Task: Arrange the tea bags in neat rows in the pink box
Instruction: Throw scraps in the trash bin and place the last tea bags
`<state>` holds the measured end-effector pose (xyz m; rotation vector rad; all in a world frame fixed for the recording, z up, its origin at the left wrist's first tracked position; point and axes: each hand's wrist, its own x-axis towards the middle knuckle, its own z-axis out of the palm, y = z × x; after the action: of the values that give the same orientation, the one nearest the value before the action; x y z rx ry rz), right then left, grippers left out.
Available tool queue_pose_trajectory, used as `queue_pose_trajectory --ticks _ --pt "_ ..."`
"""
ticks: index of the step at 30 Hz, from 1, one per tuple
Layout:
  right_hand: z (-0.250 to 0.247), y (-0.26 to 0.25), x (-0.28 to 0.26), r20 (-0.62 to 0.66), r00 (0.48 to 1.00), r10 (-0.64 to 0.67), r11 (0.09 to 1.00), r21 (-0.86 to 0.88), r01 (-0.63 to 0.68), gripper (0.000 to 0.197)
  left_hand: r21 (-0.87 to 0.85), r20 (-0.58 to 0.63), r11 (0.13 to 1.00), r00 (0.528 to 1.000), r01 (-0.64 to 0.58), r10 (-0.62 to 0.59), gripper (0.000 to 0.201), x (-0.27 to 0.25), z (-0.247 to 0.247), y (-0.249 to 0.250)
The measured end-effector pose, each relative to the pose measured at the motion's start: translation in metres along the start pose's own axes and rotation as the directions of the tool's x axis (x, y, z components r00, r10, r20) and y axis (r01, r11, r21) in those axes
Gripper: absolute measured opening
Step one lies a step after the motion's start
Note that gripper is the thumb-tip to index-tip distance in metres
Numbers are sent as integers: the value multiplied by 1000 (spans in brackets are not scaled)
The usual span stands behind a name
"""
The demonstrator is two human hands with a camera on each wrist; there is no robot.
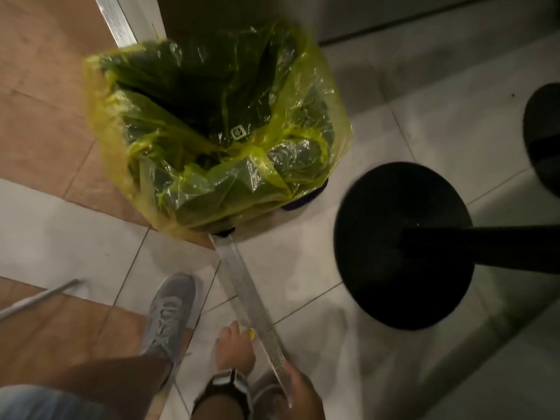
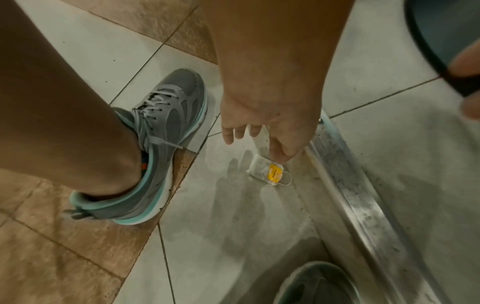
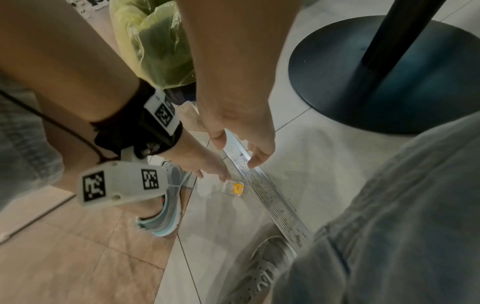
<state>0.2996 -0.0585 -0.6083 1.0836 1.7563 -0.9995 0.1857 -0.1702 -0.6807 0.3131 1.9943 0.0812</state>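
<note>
A tea bag with a yellow tag lies low on the white floor tiles beside a metal drain strip. My left hand reaches down and pinches its upper corner with thumb and forefinger, the other fingers spread. The right wrist view shows the same tea bag under my left hand. My right hand hovers just above the drain, fingers loosely curled and holding nothing. From the head view, my left hand and right hand are at the bottom edge. The pink box is not in view.
A bin with a yellow plastic liner stands ahead on the floor. A black round table base with its post is to the right, with another base beyond. The metal drain strip runs between them. My grey shoe is left.
</note>
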Motion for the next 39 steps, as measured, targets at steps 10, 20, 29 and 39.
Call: queue_pose_trajectory --ticks 10,20,29,39 --pt "-20 -44 -35 7 1000 -19 1000 -16 19 66 246 51 960 991 -132 123 45 24 35 -17" --pt "-15 -44 -27 89 996 -3 999 49 -2 60 118 -28 975 980 -190 195 28 23 54 -17" --pt "-40 -68 -49 -145 989 -37 996 74 48 39 -479 -90 865 988 -152 124 8 -7 -23 7" --pt "-125 -157 -123 -300 947 -114 909 352 221 22 -821 -280 327 830 -467 483 35 -122 -176 48"
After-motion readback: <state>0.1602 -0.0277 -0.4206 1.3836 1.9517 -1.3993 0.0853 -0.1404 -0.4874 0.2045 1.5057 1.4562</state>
